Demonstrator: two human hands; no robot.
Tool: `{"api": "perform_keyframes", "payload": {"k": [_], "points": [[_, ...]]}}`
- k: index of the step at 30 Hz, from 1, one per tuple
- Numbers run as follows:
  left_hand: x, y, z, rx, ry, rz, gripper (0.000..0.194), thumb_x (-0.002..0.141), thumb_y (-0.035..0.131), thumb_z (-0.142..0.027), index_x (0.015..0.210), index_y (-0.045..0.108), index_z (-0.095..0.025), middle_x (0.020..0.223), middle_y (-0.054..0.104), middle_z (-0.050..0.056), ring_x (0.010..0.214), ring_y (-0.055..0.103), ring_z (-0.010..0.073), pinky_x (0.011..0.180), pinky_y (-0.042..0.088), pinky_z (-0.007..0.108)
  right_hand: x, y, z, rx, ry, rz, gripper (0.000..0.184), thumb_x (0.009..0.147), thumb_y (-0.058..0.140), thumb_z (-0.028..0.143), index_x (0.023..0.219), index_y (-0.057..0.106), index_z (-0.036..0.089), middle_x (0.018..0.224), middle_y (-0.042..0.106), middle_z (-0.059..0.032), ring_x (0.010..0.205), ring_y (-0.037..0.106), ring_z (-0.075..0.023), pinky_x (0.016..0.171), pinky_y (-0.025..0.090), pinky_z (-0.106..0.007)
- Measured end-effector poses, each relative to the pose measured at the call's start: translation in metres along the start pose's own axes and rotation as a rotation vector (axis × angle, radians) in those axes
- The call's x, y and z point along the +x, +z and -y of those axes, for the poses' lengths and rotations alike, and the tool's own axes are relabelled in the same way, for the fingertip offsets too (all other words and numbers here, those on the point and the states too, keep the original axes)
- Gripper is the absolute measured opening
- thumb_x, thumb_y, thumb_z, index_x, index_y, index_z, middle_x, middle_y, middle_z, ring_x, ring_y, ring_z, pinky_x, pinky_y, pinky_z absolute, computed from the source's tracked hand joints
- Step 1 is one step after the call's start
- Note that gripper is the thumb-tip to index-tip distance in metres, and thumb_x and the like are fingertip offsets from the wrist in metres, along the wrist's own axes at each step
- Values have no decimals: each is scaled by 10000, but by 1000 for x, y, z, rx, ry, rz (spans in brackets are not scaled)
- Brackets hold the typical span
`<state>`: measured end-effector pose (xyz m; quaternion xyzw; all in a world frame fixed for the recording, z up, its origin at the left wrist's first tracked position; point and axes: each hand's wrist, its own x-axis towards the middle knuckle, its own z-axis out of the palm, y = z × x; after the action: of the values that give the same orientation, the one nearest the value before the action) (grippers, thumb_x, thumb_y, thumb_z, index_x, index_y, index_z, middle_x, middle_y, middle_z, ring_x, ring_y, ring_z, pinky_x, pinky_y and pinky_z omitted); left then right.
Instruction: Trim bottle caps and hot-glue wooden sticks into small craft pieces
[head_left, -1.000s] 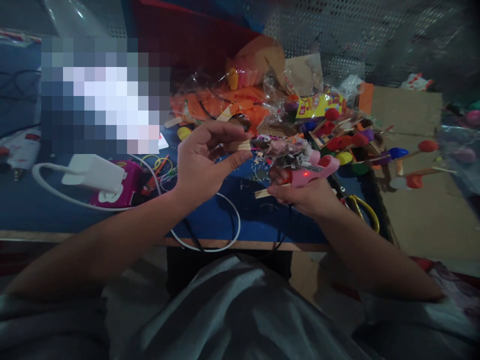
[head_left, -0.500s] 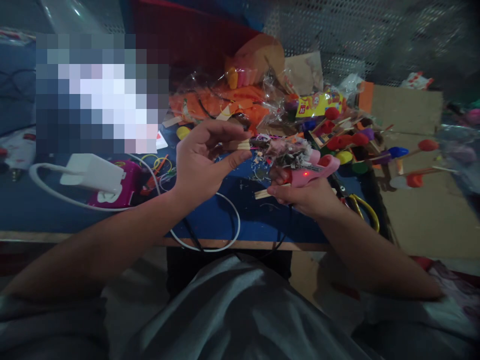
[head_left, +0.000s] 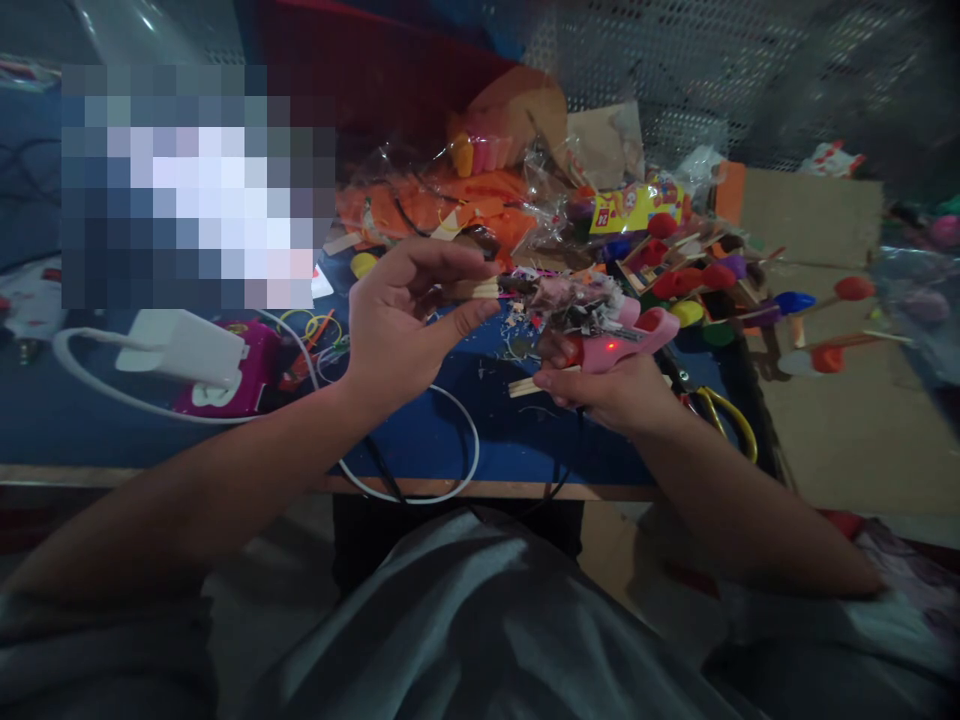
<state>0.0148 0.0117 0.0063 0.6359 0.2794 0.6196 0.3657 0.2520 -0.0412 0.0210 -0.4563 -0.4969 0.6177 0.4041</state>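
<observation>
My left hand [head_left: 394, 320] pinches a small bundle of light wooden sticks [head_left: 478, 289] between thumb and fingers. Its right end meets or sits just before the dark nozzle of a pink hot glue gun [head_left: 609, 350]. That tool, with a red light glowing on its body, is in the grip of my right hand [head_left: 630, 395]; whitish fibres and scraps cake its front. More wooden sticks [head_left: 523, 387] stick out leftward from under the right fingers, and a red piece [head_left: 573, 350] shows by the knuckles. Which right fingers hold these is partly hidden.
Balloon-like coloured pieces on sticks [head_left: 686, 283] crowd the right side, beside cardboard [head_left: 840, 420]. Yellow-handled scissors [head_left: 731, 420] lie near my right wrist. A white charger [head_left: 180, 345] plugs into a magenta socket block [head_left: 259, 365]. Its white cable [head_left: 476, 450] loops along the table's front.
</observation>
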Motion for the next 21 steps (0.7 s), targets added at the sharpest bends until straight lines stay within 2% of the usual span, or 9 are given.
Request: {"api": "perform_keyframes", "payload": {"k": [6, 9, 15, 21], "points": [[1, 1, 4, -1, -18, -20, 398, 807, 1017, -454, 1105, 790, -320, 1123, 860, 31, 1053, 857, 218, 965, 748, 394, -1, 2, 2, 1, 8, 3, 618, 680, 1063, 453, 772, 495, 230, 733, 505, 67, 562, 475, -72, 503, 420, -244], [1, 1, 4, -25, 18, -28, 438, 780, 1038, -432, 1118, 787, -309, 1117, 860, 28, 1048, 859, 219, 950, 754, 398, 0, 1, 2, 1, 10, 16, 636, 671, 1069, 475, 775, 492, 230, 744, 504, 68, 563, 465, -70, 506, 414, -250], [1, 1, 0, -1, -50, -23, 416, 804, 1019, -463, 1096, 771, -300, 1148, 861, 31, 1093, 853, 223, 992, 744, 401, 0, 0, 1, 1, -5, 33, 584, 711, 1050, 430, 788, 510, 222, 767, 509, 68, 567, 478, -62, 507, 426, -243], [1, 2, 4, -101, 24, -23, 388, 813, 1026, -306, 1128, 800, -311, 1129, 872, 10, 1082, 871, 206, 970, 760, 377, 0, 2, 2, 34, -12, 35, 606, 698, 1054, 385, 791, 476, 228, 773, 480, 79, 551, 482, -55, 492, 413, -234]]}}
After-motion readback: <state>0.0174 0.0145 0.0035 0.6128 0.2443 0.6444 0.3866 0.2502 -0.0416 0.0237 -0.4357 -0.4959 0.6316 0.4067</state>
